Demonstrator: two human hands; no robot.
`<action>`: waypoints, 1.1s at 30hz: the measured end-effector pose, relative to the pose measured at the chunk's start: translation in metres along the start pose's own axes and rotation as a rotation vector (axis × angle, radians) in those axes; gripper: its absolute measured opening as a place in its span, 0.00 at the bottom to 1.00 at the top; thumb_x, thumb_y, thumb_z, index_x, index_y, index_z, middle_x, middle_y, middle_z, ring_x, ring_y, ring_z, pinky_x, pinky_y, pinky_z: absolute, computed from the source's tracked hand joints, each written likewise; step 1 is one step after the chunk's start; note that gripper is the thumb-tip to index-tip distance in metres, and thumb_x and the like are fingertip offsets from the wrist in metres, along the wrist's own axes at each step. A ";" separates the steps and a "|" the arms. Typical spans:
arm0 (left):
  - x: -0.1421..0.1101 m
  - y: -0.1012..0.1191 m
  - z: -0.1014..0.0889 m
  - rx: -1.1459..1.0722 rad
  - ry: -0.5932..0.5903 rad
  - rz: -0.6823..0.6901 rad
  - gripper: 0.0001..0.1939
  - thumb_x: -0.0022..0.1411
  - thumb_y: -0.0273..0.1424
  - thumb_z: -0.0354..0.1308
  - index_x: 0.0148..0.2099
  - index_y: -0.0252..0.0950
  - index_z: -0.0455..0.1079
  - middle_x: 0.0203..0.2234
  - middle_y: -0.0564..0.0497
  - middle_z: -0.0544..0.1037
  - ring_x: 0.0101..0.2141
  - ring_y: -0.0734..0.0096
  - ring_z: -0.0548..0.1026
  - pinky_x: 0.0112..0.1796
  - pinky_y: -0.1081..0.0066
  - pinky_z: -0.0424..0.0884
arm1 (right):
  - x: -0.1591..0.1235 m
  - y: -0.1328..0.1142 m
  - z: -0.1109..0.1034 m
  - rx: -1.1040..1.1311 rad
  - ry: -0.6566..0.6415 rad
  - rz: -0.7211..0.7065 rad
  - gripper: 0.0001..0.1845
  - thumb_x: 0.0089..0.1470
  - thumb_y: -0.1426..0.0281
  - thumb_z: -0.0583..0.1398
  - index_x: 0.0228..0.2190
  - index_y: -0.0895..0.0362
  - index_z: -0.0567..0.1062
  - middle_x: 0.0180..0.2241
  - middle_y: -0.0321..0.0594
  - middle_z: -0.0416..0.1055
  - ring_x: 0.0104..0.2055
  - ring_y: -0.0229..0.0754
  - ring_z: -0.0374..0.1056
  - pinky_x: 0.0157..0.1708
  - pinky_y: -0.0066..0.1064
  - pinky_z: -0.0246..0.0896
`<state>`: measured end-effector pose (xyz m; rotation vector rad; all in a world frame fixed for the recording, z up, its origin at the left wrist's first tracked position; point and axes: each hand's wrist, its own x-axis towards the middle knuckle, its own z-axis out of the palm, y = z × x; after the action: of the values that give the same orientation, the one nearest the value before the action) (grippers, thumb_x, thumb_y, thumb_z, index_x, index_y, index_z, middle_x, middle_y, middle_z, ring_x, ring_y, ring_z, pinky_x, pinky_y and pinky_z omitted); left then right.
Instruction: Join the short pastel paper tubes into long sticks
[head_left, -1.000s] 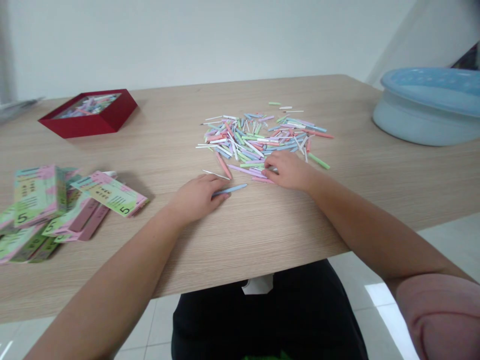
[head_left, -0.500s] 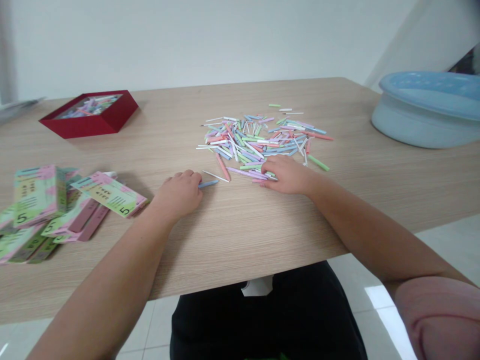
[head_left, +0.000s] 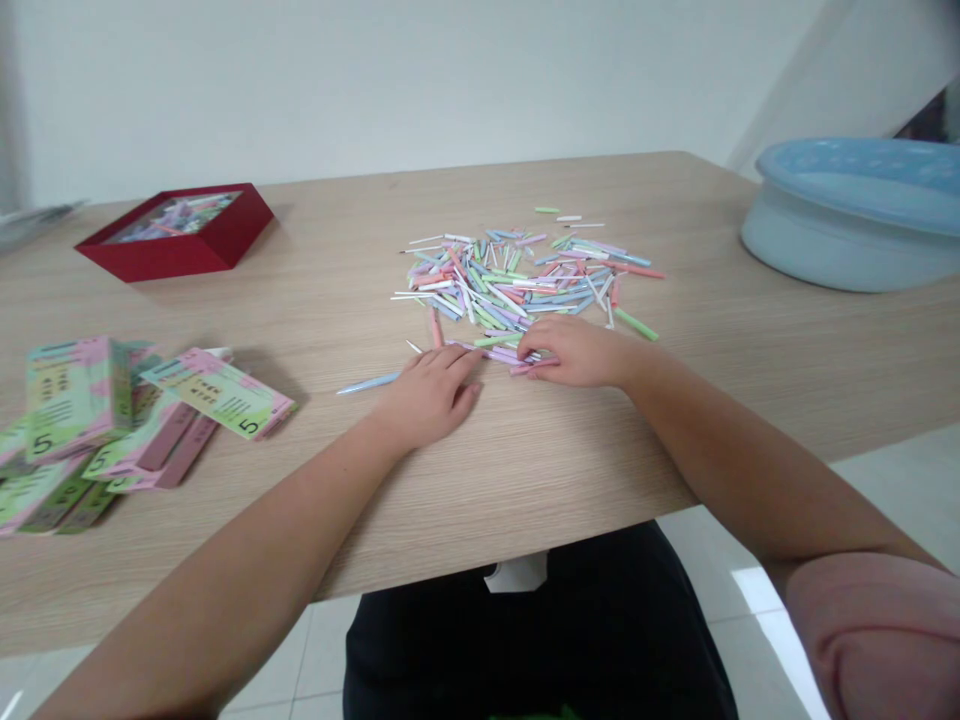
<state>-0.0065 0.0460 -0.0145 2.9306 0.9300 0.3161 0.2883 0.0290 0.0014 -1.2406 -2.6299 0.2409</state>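
Note:
A heap of thin pastel paper sticks (head_left: 517,275) lies on the wooden table (head_left: 525,450). My left hand (head_left: 429,392) rests flat by the heap's near-left edge, its fingers stretched toward a pink stick (head_left: 436,328). One blue stick (head_left: 367,384) lies alone on the table to the left of that hand. My right hand (head_left: 574,352) sits at the heap's near edge with its fingers curled, pinching pink and purple sticks (head_left: 517,357) against the table.
A red box (head_left: 180,232) holding more sticks stands at the back left. Green and pink printed packets (head_left: 127,415) are piled at the left. A pale blue basin (head_left: 855,215) sits at the right edge.
My left hand slid the blue stick leftward, let it go, then moved back right to the heap. My right hand drew a few sticks slightly nearer.

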 end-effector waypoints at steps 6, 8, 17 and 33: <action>0.001 -0.006 0.001 -0.045 -0.003 -0.041 0.25 0.76 0.41 0.47 0.68 0.38 0.67 0.62 0.40 0.72 0.60 0.50 0.71 0.59 0.50 0.68 | -0.002 0.004 -0.006 0.002 -0.031 0.012 0.09 0.61 0.69 0.61 0.40 0.53 0.82 0.41 0.43 0.80 0.46 0.50 0.72 0.49 0.38 0.59; 0.001 -0.007 0.002 -0.057 0.013 -0.051 0.23 0.75 0.42 0.48 0.65 0.37 0.69 0.60 0.40 0.73 0.59 0.49 0.72 0.59 0.50 0.68 | -0.004 0.005 -0.008 0.012 -0.038 0.016 0.10 0.57 0.74 0.61 0.39 0.53 0.82 0.41 0.42 0.81 0.46 0.49 0.73 0.48 0.38 0.59; 0.002 -0.013 0.007 -0.031 0.037 -0.068 0.28 0.75 0.43 0.48 0.72 0.41 0.61 0.70 0.43 0.65 0.69 0.50 0.61 0.66 0.47 0.58 | -0.006 -0.002 -0.010 -0.106 -0.057 0.096 0.13 0.61 0.59 0.62 0.32 0.54 0.80 0.37 0.44 0.78 0.43 0.51 0.71 0.48 0.41 0.56; 0.007 -0.010 -0.002 -0.021 0.017 -0.063 0.14 0.75 0.39 0.50 0.49 0.41 0.75 0.48 0.44 0.79 0.54 0.53 0.73 0.56 0.52 0.66 | 0.000 -0.006 -0.001 -0.189 -0.038 0.202 0.11 0.66 0.67 0.55 0.37 0.55 0.77 0.42 0.46 0.80 0.45 0.52 0.72 0.47 0.40 0.54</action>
<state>-0.0069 0.0581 -0.0120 2.8778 1.0125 0.3461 0.2838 0.0249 0.0038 -1.5801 -2.6086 0.0485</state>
